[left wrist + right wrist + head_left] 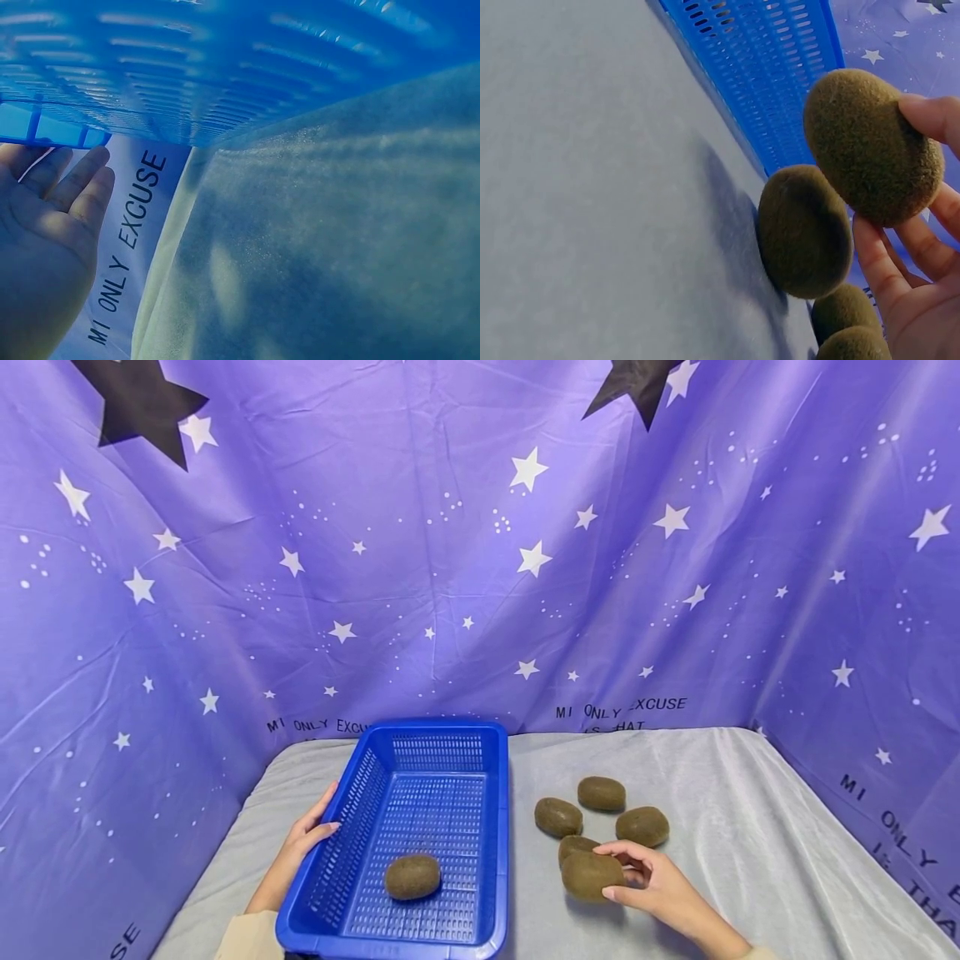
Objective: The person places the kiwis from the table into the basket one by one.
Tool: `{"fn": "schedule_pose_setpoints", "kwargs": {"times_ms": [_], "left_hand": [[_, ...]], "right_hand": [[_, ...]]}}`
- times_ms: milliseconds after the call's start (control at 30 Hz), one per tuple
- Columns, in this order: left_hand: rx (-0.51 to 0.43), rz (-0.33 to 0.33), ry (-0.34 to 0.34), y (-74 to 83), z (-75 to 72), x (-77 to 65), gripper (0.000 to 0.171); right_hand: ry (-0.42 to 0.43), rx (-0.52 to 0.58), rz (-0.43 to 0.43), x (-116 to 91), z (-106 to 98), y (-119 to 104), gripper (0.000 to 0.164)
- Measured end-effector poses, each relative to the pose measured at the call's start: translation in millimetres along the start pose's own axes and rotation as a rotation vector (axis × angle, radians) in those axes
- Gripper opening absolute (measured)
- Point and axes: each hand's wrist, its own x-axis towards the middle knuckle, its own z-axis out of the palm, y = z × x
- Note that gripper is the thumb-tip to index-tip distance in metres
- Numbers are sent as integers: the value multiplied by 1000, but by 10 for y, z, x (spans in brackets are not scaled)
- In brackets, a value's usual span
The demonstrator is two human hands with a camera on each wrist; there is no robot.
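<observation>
A brown, fuzzy kiwi [592,877] is pinched between the thumb and fingers of my right hand [660,893]. In the right wrist view this kiwi [874,148] hangs just above another kiwi [804,231] lying on the cloth. My left hand [303,846] holds the left rim of a blue plastic basket [497,827], thumb over the edge. From below, the left wrist view has the fingers [81,180] up under that rim. Inside the basket, near its front, lies one kiwi [412,877].
Right of the basket, more kiwis [602,794] lie grouped on a pale grey cloth [750,843]. A purple curtain [450,568] with white stars hangs behind and along both sides.
</observation>
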Motion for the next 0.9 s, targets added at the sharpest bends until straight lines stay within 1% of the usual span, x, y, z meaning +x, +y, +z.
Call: {"fn": "schedule_pose_setpoints", "kwargs": {"times_ms": [133, 267, 367, 500, 733, 800, 900], "left_hand": [[-8, 2, -7, -4, 2, 4, 62], [-11, -19, 0, 4, 6, 0, 62], [-4, -35, 19, 14, 15, -8, 62], [2, -41, 33, 24, 22, -16, 62], [1, -39, 34, 16, 23, -22, 62], [11, -38, 36, 16, 22, -20, 62], [16, -36, 35, 18, 24, -16, 62]], "right_hand": [[28, -5, 12, 36, 21, -19, 39], [53, -18, 51, 78, 44, -53, 39], [63, -28, 63, 110, 58, -82, 39], [80, -32, 49, 150, 75, -114, 39], [80, -34, -49, 231, 122, -168, 38], [77, -26, -52, 259, 140, -187, 39], [68, -10, -34, 301, 162, -218, 39]]}}
